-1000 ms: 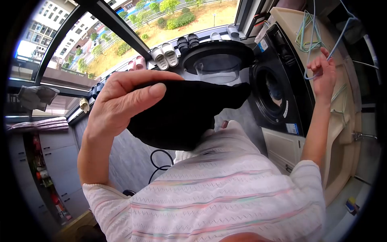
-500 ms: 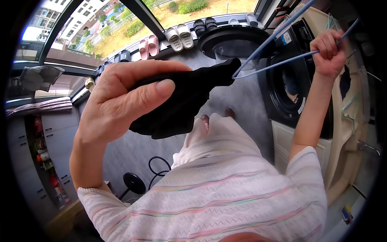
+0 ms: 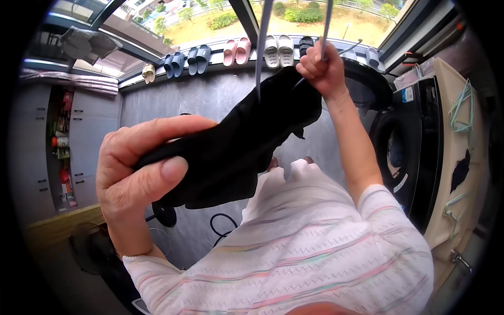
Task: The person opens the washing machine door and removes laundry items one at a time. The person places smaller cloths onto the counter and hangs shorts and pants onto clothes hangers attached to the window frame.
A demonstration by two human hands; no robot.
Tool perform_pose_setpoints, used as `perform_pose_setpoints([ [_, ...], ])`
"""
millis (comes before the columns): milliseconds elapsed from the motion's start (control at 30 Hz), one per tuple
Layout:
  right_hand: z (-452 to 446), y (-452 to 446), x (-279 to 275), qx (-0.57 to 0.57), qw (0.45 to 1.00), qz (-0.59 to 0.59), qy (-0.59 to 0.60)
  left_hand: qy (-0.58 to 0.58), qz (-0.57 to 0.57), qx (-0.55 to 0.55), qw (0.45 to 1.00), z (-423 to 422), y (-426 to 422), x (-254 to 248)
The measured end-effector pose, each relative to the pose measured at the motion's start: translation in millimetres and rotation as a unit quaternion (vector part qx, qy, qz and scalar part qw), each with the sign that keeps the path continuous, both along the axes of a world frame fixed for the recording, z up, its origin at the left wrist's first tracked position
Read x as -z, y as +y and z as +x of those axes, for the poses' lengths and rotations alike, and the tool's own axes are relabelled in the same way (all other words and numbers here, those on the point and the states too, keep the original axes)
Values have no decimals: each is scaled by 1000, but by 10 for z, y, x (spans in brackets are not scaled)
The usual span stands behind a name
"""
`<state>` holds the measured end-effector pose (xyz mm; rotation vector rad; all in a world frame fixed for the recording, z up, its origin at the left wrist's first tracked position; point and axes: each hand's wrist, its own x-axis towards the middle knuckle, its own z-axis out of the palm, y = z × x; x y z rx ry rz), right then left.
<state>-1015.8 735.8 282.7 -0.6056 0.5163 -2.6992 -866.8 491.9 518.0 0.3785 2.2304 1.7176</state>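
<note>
A black garment (image 3: pixel 226 152) hangs across the middle of the view. My left hand (image 3: pixel 144 168) grips its left end between thumb and fingers. My right hand (image 3: pixel 321 68) is closed on a blue-grey wire hanger (image 3: pixel 325 31) at the garment's upper right. One arm of the hanger (image 3: pixel 261 52) reaches down to the garment's upper edge, and its lower part is hidden by the black cloth.
A black washing machine (image 3: pixel 415 152) with its round door open stands at the right, beside a beige counter (image 3: pixel 443 210) with green hangers (image 3: pixel 462 110). Slippers (image 3: pixel 237 51) line the window ledge. Cabinets (image 3: pixel 94 152) are at the left; a black cable (image 3: pixel 223 224) lies on the floor.
The view has turned to the right. My right hand has come from the counter side to the garment with the hanger, whose end now goes into the cloth. My left hand keeps its grip.
</note>
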Motion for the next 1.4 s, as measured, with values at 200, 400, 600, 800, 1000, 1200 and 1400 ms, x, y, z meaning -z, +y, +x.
perform_pose_setpoints([
  [200,80,-268,-279,-95,924,368,28,-30,-11,-140,990,269,-627,185],
  [400,115,-571,-1308,88,749,554,353,-21,-165,-190,967,809,-1257,318],
  [600,174,-1141,-1823,110,635,537,544,-14,-110,-259,959,1096,-1590,373],
  [800,261,-1518,-2092,142,507,562,638,47,-123,-291,948,1185,-1802,462],
  [1000,273,-1785,-2265,110,434,606,658,106,-154,-319,929,1125,-2004,518],
  [1200,153,-1955,-2250,172,431,612,641,122,-118,-289,942,927,-2042,480],
  [1400,95,-2450,-1994,60,555,669,491,162,-176,-101,966,484,-1796,791],
])
